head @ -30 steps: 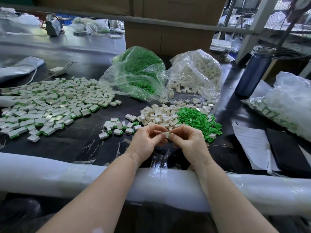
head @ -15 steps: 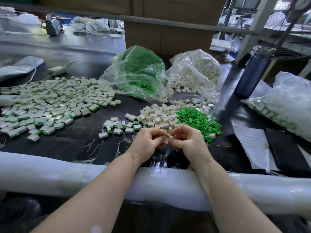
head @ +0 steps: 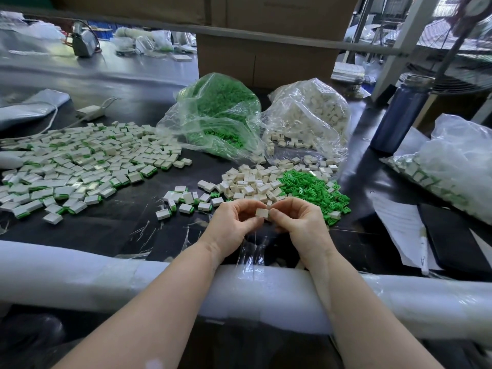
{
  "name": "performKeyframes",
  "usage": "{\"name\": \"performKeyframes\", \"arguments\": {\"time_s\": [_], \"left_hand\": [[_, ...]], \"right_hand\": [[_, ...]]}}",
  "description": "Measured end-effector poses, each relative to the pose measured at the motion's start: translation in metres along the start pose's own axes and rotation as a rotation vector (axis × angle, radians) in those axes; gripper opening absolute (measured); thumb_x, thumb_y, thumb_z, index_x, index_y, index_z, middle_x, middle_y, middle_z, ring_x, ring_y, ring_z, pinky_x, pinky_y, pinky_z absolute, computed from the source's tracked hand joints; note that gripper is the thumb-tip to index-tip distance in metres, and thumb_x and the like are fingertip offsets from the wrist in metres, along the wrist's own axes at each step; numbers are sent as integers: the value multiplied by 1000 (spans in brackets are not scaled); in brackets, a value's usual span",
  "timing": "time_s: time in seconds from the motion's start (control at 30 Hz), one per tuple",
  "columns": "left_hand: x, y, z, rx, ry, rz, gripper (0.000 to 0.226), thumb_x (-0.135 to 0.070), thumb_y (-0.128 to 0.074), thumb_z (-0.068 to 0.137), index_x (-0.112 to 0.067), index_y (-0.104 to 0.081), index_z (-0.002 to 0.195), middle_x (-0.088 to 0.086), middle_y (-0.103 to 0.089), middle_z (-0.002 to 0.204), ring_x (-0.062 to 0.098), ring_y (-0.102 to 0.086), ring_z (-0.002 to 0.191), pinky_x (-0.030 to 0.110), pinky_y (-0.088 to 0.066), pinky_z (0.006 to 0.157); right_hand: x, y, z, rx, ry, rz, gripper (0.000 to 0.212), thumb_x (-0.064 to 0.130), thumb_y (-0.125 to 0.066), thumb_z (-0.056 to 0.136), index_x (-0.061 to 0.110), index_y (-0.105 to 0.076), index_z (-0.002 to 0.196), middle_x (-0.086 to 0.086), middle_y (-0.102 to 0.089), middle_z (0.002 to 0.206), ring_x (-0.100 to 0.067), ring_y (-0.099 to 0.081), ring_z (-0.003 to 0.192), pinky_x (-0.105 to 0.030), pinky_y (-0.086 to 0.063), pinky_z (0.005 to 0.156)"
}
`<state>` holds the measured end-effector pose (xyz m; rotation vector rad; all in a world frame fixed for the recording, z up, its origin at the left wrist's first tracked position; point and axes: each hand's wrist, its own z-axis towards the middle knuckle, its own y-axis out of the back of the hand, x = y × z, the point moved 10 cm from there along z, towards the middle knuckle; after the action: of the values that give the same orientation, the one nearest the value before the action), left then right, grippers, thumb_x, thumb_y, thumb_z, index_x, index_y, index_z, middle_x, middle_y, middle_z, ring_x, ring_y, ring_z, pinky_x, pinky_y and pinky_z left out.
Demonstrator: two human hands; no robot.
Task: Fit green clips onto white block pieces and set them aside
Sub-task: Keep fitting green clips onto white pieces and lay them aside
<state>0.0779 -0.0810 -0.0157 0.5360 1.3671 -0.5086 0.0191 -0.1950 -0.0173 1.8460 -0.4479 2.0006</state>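
Both hands met above the table's (head: 111, 230) near edge: the left hand (head: 234, 225) and right hand (head: 300, 225) pinched one white block (head: 262, 213) between curled fingertips. Behind, a clear bag (head: 221, 115) held green clips; its neighbouring bag (head: 308, 113) held white blocks.

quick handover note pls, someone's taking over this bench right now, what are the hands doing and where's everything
Left hand and right hand: both pinch one white block between them above the table edge; no green shows on it from the head view.
Supplies: loose white blocks just beyond the hands, loose green clips to their right, refill bags of clips and blocks behind.
Done: a large spread of clipped pieces at left, a few more near the hands.
Left: finish this block, set it aside, work through the piles.
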Motion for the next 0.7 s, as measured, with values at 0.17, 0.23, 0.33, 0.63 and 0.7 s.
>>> {"name": "performKeyframes", "arguments": {"time_s": [0.17,0.23,0.33,0.63,0.7], "left_hand": [[4,3,1,-31,19,43,10,-14,-58,90,-17,-66,85,0,-65,73,4,-60,64,16,-51,64],[5,4,2,-36,25,65,15,-17,-55,92,-17,-65,81,-1,-63,69,0,-59,59,13,-49,59],[6,3,2,-33,31,67,15,-16,-55,91,-17,-65,80,-1,-64,69,1,-59,58,13,-49,59],[5,2,2,-37,40,79,13,-11,-54,92,-16,-63,83,-1,-60,67,5,-55,58,12,-47,57],[4,1,1,-35,42,97,16,-11,-53,93,-15,-62,82,0,-59,67,5,-54,58,12,-47,57]], "right_hand": [[2,1,0,2,4,6,11,1,-67,81,11,-69,76,-6,-66,66,-8,-59,56,-19,-52,56],[1,-1,0,9,-1,-14,11,1,-66,82,10,-68,75,-6,-66,65,-8,-59,55,-18,-52,56],[0,-2,0,9,-5,-49,11,2,-64,85,7,-66,75,-7,-64,63,-6,-58,52,-17,-50,52],[-1,-8,0,31,-17,-127,17,5,-57,90,9,-59,74,-3,-58,62,-5,-53,52,-15,-48,50],[-1,-8,-1,34,-18,-171,17,6,-57,91,10,-58,74,-2,-57,62,-7,-52,54,-15,-47,50]]}}
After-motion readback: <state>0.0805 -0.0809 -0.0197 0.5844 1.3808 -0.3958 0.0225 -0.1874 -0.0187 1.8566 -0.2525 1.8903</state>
